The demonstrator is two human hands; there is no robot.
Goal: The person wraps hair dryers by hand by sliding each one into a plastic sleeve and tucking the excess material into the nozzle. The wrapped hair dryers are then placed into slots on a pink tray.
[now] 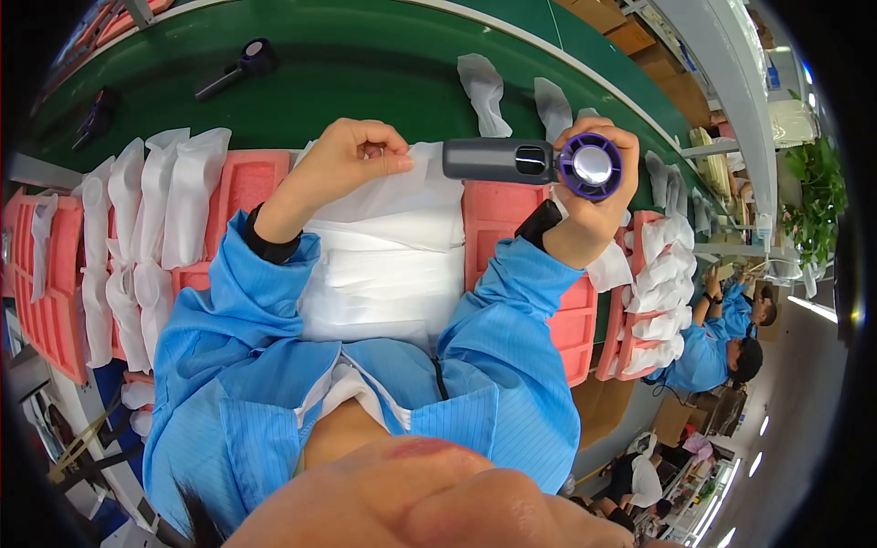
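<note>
- The right hand (pixel 592 196) is closed around the round purple-rimmed head of a small hair dryer (pixel 530 162), fingers wrapped over the top and thumb beneath (the shiny silver cap in the head faces the camera).
- The dryer's dark grey handle sticks out sideways toward the left hand, held in the air above the near edge of the worktop and touching nothing but the right hand.
- The left hand (pixel 343 164) is curled shut, thumb and forefinger pinching the top edge of a white pouch (pixel 416 187) on the stack of white pouches (pixel 384 274) in front of the person.
- That stack lies at the near edge of the worktop, between two pink foam trays (pixel 498 224).
- More white pouches (pixel 160 196) stand upright in the pink trays along the left side of the worktop.
- A green conveyor belt (pixel 365 82) runs along the far edge; on it lie another purple-headed dryer (pixel 236 68) toward the far left corner and two loose white pouches (pixel 484 91) further right.
- Both forearms wear blue sleeves with dark cuffs.
- At the right edge, beyond more filled trays, another person in a blue coat (pixel 708 352) sits at the same line, well apart from the hands.
</note>
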